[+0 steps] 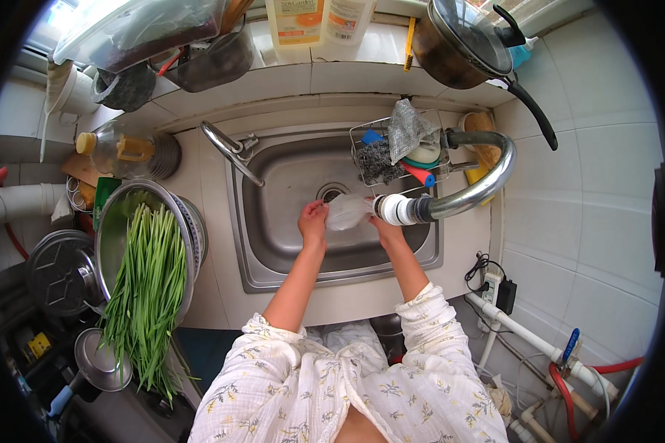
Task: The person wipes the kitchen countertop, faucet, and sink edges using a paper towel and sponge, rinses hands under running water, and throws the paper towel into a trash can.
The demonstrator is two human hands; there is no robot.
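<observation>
Over the stainless steel sink [280, 221], a translucent, whitish plastic bag [346, 212] spans the space between both hands. My left hand [313, 221] pinches its left edge close to the sink drain [333, 194]. At the bag's right side is my right hand [386, 230], partly hidden beneath the white end of the curved chrome faucet [474, 191]; its fingertips are hard to make out. A wire rack [360, 133] at the sink's back right holds a silvery mesh cloth [410, 130], a dark steel-wool scourer [378, 161] and a red-and-blue handle [419, 174].
Left of the sink, a metal bowl [104, 243] holds long green stalks [149, 277] that hang over its edge. A smaller chrome tap [227, 147] arches over the sink's left corner. A lidded pot [449, 50] stands on the back ledge, its handle sticking out to the right.
</observation>
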